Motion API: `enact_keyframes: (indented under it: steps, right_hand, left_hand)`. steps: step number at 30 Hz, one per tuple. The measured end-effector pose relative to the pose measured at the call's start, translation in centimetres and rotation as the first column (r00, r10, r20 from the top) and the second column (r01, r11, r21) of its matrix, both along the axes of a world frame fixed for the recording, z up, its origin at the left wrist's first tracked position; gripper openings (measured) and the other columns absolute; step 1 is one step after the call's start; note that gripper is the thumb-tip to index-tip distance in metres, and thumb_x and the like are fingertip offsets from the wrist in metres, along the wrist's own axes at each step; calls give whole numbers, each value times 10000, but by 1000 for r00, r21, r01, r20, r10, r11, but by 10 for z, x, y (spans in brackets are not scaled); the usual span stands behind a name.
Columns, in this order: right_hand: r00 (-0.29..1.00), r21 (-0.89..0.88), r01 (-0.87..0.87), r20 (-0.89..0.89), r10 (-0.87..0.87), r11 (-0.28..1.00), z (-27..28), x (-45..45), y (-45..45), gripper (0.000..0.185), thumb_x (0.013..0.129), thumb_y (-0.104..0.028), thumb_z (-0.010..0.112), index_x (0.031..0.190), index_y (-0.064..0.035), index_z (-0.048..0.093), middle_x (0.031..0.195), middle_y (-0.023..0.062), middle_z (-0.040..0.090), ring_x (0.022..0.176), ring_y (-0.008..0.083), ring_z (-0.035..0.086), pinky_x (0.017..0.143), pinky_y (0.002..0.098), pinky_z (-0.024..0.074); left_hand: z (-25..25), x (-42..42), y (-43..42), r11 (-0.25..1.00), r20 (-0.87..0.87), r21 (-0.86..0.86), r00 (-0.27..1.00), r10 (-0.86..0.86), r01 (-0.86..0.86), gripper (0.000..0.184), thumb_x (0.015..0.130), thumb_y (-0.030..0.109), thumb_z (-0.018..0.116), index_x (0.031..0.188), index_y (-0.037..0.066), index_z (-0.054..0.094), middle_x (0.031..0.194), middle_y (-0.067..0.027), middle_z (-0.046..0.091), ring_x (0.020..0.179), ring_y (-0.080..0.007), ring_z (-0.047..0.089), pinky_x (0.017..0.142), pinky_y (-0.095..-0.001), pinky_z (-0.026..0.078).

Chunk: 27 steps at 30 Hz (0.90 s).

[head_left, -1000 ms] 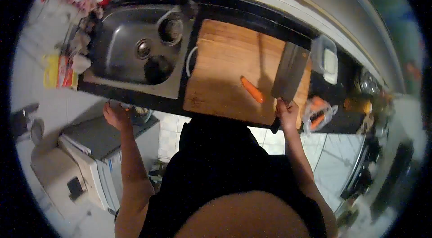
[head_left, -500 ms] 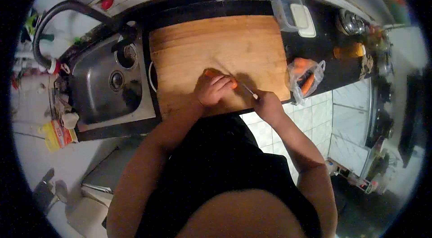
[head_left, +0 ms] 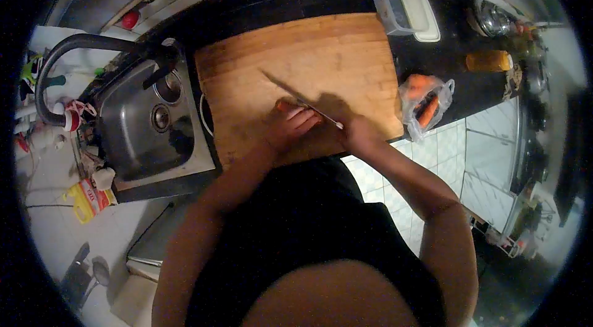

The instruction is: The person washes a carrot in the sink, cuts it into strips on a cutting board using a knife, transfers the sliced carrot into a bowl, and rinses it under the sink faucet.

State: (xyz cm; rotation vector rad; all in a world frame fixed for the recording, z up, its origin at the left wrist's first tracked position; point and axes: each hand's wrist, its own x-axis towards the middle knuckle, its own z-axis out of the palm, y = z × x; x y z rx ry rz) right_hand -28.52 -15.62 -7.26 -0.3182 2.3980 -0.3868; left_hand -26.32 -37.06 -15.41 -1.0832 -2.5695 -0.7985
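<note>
On a large wooden cutting board [head_left: 346,49], my left hand [head_left: 289,128] is closed over a carrot [head_left: 283,106], whose orange end shows beyond the fingers. My right hand [head_left: 357,135] grips a knife [head_left: 304,102] by its handle. The blade points up and to the left across the board and runs close along the fingers of my left hand. Whether the edge touches the carrot is hard to make out. Most of the carrot is hidden under my left hand.
A plastic bag [head_left: 440,93] with carrots lies right of the board. Behind it stand a clear plastic container [head_left: 388,8], a white lid [head_left: 426,34] and an amber jar [head_left: 488,61]. To the left are a steel sink [head_left: 133,148] and a black faucet [head_left: 92,41].
The knife has moved left and now lies closer to the fingers of my left hand. My right hand has come nearer to the left. The camera view has tilted slightly.
</note>
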Motion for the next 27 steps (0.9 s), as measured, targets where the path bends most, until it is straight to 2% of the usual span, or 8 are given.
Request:
enact_keyframes:
  steps: [5, 8, 11, 15, 18, 21, 24, 27]
  right_hand:
    - [998, -51, 38, 51, -36, 998, 43, 9, 6, 265, 759, -182, 518, 988, -74, 596, 777, 175, 610, 752, 321, 599, 657, 424, 472]
    - [986, 167, -2, 165, -26, 986, 1, -3, -13, 226, 776, -162, 494, 946, -60, 602, 790, 178, 609, 765, 333, 595, 653, 432, 468]
    - [997, 50, 73, -7, -73, 996, -39, 4, 1, 204, 760, -184, 504, 881, -58, 611, 785, 180, 608, 740, 343, 588, 636, 433, 464]
    - [999, -148, 49, 23, -46, 988, 58, 1, -2, 209, 745, -199, 525, 873, -56, 608, 778, 184, 602, 719, 344, 585, 631, 431, 464]
    - [994, 100, 110, 15, -112, 989, 13, 6, -12, 204, 742, -195, 537, 872, -53, 605, 768, 189, 598, 726, 348, 582, 631, 429, 463]
    - [984, -5, 157, 91, -156, 988, 2, -5, -24, 229, 765, -178, 500, 902, -30, 610, 829, 221, 603, 762, 358, 598, 666, 440, 482]
    - [994, -150, 56, -80, -68, 987, 20, 5, -8, 244, 760, -254, 534, 853, -38, 601, 738, 196, 600, 705, 356, 586, 627, 432, 466]
    - [996, -7, 55, 66, -55, 998, 50, 4, -13, 273, 765, -275, 535, 876, -33, 597, 731, 197, 601, 689, 358, 587, 616, 433, 468]
  left_hand:
    - [12, 9, 8, 997, 228, 1, 971, 70, -72, 337, 775, 123, 462, 1106, 120, 524, 1142, -59, 501, 1068, -245, 454, 906, -366, 393]
    - [9, 6, 5, 995, 90, -84, 994, 58, -51, 355, 778, 115, 451, 1129, 121, 507, 1165, -66, 485, 1061, -259, 460, 907, -367, 393]
    - [3, 7, 2, 998, 160, -55, 986, 41, -33, 354, 777, 114, 443, 1126, 114, 507, 1175, -68, 482, 1059, -263, 462, 909, -370, 393]
    - [-5, 8, 6, 995, 210, 75, 977, 43, -60, 331, 776, 116, 438, 1095, 109, 526, 1170, -69, 489, 1061, -260, 462, 909, -370, 393]
    - [-3, 7, 7, 997, 157, 53, 986, 49, -58, 322, 774, 110, 441, 1084, 105, 532, 1159, -73, 498, 1062, -263, 461, 906, -370, 396]
    - [-15, 6, 3, 998, 123, 43, 991, 45, -51, 320, 771, 107, 446, 1078, 99, 534, 1143, -76, 506, 1056, -264, 464, 904, -372, 395]
    - [2, 3, 0, 999, 153, 37, 988, 25, -31, 316, 767, 113, 454, 1072, 94, 536, 1136, -76, 509, 1052, -263, 465, 902, -377, 393]
    - [-1, 11, 1, 994, 122, 89, 992, 44, -55, 307, 771, 121, 456, 1065, 91, 539, 1133, -78, 510, 1051, -264, 465, 900, -381, 392]
